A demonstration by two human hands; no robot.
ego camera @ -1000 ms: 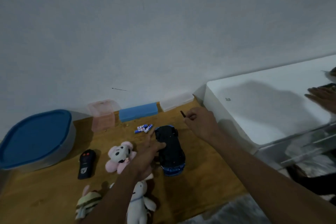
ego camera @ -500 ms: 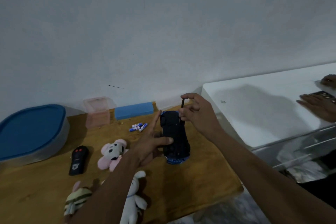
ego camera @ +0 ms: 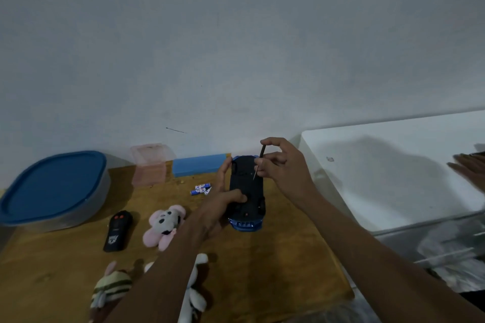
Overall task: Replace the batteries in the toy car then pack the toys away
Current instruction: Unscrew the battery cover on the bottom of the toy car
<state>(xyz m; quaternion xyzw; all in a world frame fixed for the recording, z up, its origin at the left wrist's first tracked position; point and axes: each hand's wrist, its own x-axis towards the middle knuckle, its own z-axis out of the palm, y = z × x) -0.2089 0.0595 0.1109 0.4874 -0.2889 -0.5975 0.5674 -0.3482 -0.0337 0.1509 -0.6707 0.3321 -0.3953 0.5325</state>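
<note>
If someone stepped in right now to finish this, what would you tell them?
Left hand: grips the toy car, underside up.
Right hand: pinches a screwdriver, tip at the car's underside.
Batteries lie loose left of the car, with the remote and plush toys nearer and the blue-lidded container far left.
Done: car flipped.
Left: open the cover, swap batteries, pack toys.

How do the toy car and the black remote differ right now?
The toy car is underside up, gripped by the left hand; the remote lies face up, untouched. The car shows blue bodywork; the remote has red buttons. The car looks longer than the remote. Both look mostly black.
</note>
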